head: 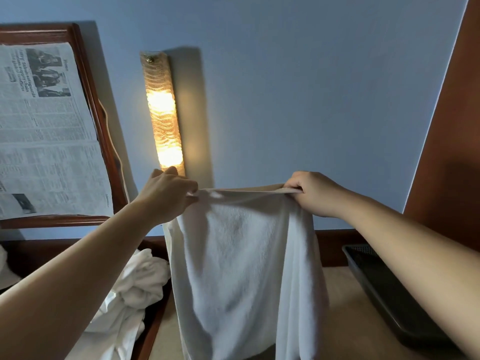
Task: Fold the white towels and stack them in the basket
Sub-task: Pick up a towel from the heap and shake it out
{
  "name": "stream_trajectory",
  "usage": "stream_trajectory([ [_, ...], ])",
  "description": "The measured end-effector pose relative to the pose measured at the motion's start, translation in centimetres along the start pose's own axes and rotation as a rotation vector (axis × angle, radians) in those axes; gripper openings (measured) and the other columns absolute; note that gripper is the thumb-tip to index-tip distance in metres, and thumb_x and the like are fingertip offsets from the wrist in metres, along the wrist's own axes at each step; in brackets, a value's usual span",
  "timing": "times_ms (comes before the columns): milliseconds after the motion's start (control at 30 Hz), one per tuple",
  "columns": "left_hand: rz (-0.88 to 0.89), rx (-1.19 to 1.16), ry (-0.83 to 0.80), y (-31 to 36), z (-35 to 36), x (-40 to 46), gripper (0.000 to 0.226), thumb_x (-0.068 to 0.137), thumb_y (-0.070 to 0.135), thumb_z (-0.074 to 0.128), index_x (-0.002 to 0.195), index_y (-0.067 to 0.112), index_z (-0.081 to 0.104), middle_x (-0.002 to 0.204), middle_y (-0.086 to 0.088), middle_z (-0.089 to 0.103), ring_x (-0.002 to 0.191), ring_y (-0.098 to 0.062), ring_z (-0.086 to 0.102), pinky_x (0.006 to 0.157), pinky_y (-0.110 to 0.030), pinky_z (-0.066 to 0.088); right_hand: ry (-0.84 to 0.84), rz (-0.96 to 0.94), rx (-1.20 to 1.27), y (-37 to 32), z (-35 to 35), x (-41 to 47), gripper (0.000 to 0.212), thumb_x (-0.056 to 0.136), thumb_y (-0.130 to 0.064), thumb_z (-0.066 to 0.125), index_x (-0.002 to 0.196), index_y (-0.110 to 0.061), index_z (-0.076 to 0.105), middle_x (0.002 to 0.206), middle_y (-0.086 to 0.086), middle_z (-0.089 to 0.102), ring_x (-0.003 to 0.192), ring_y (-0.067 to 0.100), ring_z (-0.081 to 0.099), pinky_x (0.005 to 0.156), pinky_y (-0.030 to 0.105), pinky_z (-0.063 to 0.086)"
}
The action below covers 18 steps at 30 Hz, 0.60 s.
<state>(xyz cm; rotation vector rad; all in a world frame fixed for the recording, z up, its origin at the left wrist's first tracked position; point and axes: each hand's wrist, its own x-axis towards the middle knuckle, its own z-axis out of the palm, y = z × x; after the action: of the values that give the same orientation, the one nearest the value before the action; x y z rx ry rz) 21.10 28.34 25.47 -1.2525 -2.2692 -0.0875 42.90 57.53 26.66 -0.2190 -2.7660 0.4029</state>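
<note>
On the framed newspaper page (46, 131) at far left I can read only "Home"; the rest blurs. My left hand (166, 196) pinches one top corner of the white terry towel (241, 258), my right hand (315, 193) curls round the other. It hangs between them above the tan table (345, 307). I should keep the edge taut and match corners. The dark mesh basket (384, 289) waits right.

hands (166, 194) (315, 193) gripping hanging towel (241, 255)
</note>
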Motion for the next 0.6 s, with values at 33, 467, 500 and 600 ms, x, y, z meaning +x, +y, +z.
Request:
stream_trajectory([
  [33, -0.030, 0.006, -0.043, 0.2, 0.1, 0.3, 0.019, 0.095, 0.043, 0.072, 0.105, 0.026, 0.074, 0.104, 0.010, 0.071, 0.113, -0.023, 0.054, 0.095, -0.043, 0.041, 0.008, -0.016, -0.006, -0.3, 0.0, 0.2, 0.027, 0.097, -0.004, 0.050, 0.074, -0.010, 0.063, 0.088, 0.003, 0.053, 0.079, 0.021, 0.053, 0.068, 0.031, 0.036],
  [467, 0.006, -0.120, -0.108, 1.6, -0.5, -0.4, 0.037, 0.099, 0.060, 0.040, 0.121, 0.033, 0.054, 0.100, 0.010, 0.047, 0.104, -0.018, 0.046, 0.088, -0.038, 0.039, -0.039, -0.039, 0.027, 0.1, -0.4, 0.5, 0.027, 0.105, -0.014, 0.052, 0.088, -0.025, 0.069, 0.095, -0.002, 0.051, 0.082, 0.018, 0.053, 0.072, 0.030, 0.040],
  [500, 0.038, -0.124, -0.099, 1.7, -1.2, -0.5, 0.046, 0.098, 0.073, 0.035, 0.120, 0.037, 0.054, 0.099, 0.012, 0.048, 0.102, -0.014, 0.045, 0.090, -0.038, 0.038, -0.058, -0.026, 0.032, 0.3, -0.5, 0.3, 0.026, 0.106, -0.019, 0.052, 0.089, -0.029, 0.069, 0.096, -0.003, 0.051, 0.084, 0.017, 0.054, 0.073, 0.030, 0.040],
  [600, 0.129, -0.167, -0.004, 1.4, -2.5, -0.1, 0.038, 0.102, 0.066, 0.032, 0.107, 0.036, 0.055, 0.091, 0.014, 0.048, 0.092, -0.015, 0.046, 0.087, -0.040, 0.043, -0.114, -0.008, -0.046, 0.8, 0.0, -0.1, 0.017, 0.106, -0.023, 0.053, 0.103, -0.025, 0.070, 0.098, -0.008, 0.053, 0.090, 0.016, 0.057, 0.077, 0.032, 0.042],
])
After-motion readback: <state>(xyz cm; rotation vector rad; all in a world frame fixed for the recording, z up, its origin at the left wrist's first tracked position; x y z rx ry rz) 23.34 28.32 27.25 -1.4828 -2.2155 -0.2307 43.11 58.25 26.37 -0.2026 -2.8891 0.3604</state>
